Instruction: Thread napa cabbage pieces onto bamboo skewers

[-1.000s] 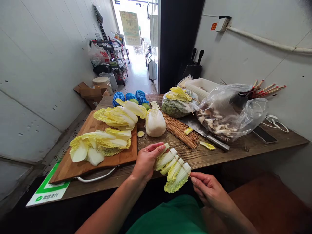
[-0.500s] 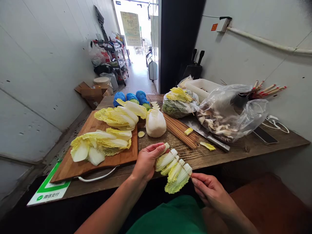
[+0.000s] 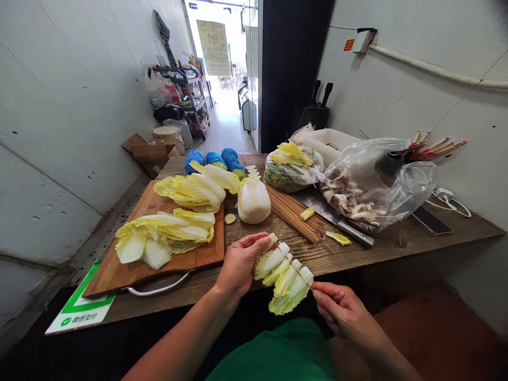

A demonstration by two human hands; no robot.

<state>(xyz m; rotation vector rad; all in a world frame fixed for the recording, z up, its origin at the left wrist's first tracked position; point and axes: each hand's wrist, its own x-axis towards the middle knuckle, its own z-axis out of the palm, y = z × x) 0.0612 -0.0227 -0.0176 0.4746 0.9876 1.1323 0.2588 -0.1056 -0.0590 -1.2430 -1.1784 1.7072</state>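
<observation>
Several pieces of napa cabbage leaf [image 3: 291, 286] hang in a row on a thin wooden skewer [image 3: 310, 286], in front of the table's near edge. My left hand [image 3: 240, 262] pinches a small cabbage piece [image 3: 272, 239] at the upper left end of the row. At the lower right end, my right hand [image 3: 337, 304] is closed on the skewer between thumb and fingers. Beyond my hands stands a napa cabbage head [image 3: 254, 201], beside a bundle of loose skewers [image 3: 296, 211]. Cabbage leaves [image 3: 162, 235] lie on the wooden cutting board [image 3: 202, 255] to the left.
A cleaver [image 3: 355, 233] lies on the table right of the skewers, its handle toward me. Behind it sit a plastic bag of mushrooms [image 3: 353, 203], a bag of greens [image 3: 291, 174] and a white tub [image 3: 329, 143]. A phone [image 3: 432, 220] lies at the right. Blue-netted vegetables [image 3: 214, 160] stand at the back.
Almost nothing differs. Both hands keep their grip on the cabbage skewer, which has barely shifted.
</observation>
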